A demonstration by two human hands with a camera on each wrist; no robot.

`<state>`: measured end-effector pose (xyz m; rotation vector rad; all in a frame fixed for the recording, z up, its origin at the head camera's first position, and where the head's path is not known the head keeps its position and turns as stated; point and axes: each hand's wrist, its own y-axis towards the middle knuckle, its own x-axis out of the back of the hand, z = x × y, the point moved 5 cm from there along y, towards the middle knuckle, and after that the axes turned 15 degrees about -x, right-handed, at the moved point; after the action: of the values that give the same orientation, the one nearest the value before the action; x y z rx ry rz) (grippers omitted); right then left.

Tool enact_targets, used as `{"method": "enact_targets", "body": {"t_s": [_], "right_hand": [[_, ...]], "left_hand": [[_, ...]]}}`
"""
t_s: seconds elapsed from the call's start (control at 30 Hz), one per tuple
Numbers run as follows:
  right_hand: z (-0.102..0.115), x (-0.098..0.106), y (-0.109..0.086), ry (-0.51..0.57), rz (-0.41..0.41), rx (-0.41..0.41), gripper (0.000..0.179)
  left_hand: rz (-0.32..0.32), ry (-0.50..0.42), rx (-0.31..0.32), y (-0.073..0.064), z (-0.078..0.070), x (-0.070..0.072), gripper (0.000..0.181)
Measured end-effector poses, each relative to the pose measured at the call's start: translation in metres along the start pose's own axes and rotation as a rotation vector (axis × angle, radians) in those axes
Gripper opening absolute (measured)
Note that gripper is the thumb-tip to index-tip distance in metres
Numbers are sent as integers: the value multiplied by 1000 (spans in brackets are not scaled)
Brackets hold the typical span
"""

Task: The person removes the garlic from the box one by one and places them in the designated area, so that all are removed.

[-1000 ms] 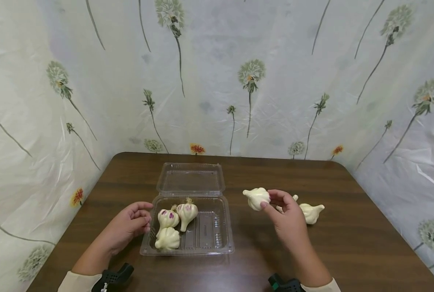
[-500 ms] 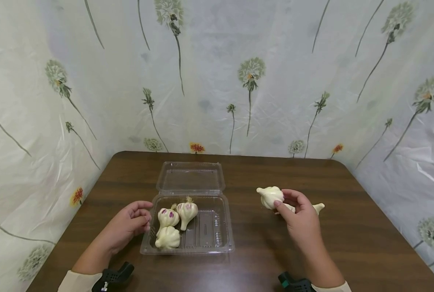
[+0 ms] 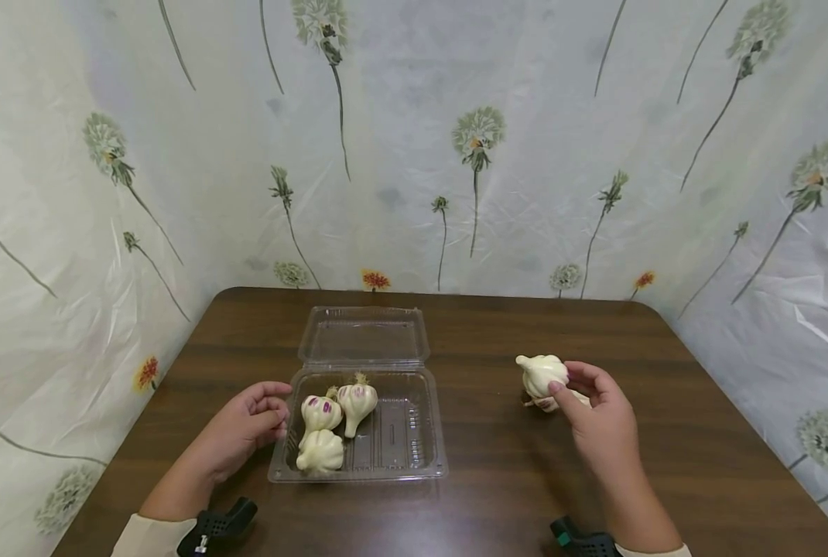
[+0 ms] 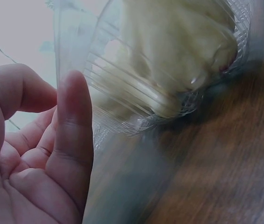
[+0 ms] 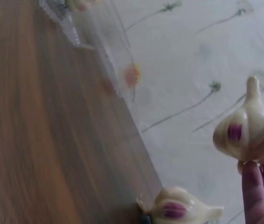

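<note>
My right hand (image 3: 598,414) pinches a cream garlic bulb (image 3: 544,374) between thumb and fingers, above the right side of the table. Purple patches show on that held garlic bulb (image 5: 244,133) in the right wrist view. A second garlic bulb (image 5: 176,207) lies on the table below it, mostly covered by the hand in the head view. Left of centre stands an open clear plastic container (image 3: 424,425) holding three garlic bulbs (image 3: 320,451) along its left side. My left hand (image 3: 254,422) is at the container's left rim, thumb and forefinger (image 4: 73,112) pinching its edge.
The container's hinged lid (image 3: 364,336) lies folded back toward the far edge of the brown wooden table (image 3: 484,472). Behind and at the sides hangs a pale plastic sheet (image 3: 386,155) printed with dandelions.
My right hand has moved right with the garlic bulb, over the bulbs on the table, and now covers the rightmost one. My left hand and the container have stayed in place.
</note>
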<state>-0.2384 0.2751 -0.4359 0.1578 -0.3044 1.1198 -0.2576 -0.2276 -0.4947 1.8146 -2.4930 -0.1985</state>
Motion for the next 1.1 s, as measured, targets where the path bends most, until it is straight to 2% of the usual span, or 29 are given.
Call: {"method": "enact_targets", "body": {"t_s": [0.27, 0.67, 0.93, 1.1], "right_hand": [[-3, 6, 2, 6, 2, -8, 48], [-15, 31, 6, -6, -74, -61, 49], [-25, 45, 13, 40, -132, -76, 47], [-25, 53, 16, 129, -145, -97, 46]], "left_hand": [[-20, -6, 2, 1, -2, 1, 44], [5, -15, 0, 1, 0, 0, 44], [2, -8, 18, -1, 2, 0, 46], [4, -17, 11, 0, 1, 0, 46]]}}
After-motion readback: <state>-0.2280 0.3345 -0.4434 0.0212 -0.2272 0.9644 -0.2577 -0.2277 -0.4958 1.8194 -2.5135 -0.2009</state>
